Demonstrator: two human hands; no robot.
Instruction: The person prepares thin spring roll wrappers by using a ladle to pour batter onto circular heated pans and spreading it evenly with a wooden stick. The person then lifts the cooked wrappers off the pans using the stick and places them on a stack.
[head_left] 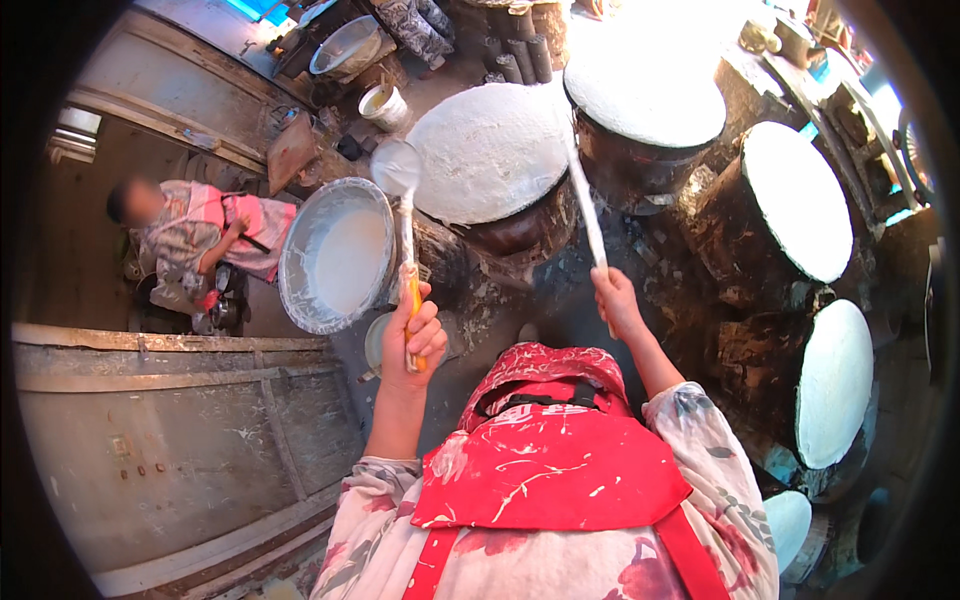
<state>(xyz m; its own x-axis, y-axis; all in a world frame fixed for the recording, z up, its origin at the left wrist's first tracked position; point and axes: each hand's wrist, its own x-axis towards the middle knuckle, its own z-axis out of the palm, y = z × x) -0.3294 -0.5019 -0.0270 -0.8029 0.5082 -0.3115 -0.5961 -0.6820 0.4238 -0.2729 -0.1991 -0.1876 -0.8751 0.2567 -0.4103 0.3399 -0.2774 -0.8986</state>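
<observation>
This looks like a rough, cluttered workshop: a row of dark drums (pixel 725 230) with round white tops (pixel 797 205), a tub (pixel 325 205) of white liquid (pixel 348 268), a splattered red apron (pixel 560 475), grouped dark cylinders (pixel 520 62) and stained panels (pixel 190 430) along one side

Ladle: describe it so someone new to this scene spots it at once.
Start at the wide grey basin of white liquid, left of centre. Between it and the round white-topped drum, the left hand holds the ladle. Its round bowl and yellow-orange grip set it apart from the straight, whitish stick in the right hand.
</observation>
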